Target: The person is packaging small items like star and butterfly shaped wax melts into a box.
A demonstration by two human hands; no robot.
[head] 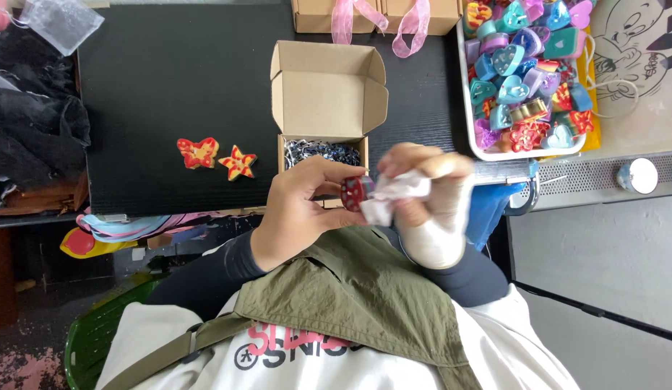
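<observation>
Up close, two hands: left (300,209) gripping one red piece (354,192), right (430,206) clutching one white cloth (394,195).

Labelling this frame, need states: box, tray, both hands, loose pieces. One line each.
Cardboard box: lid open, shredded filler inside.
Left hand: grip shut on small red piece.
Right hand: grip shut on white tissue, pressed to the red piece.
Butterfly piece: loose on black table.
Star piece: loose, beside the butterfly piece.
White tray: heaped with coloured pieces.
Back boxes: cut off by the frame edge, pink ribbon over them.
</observation>
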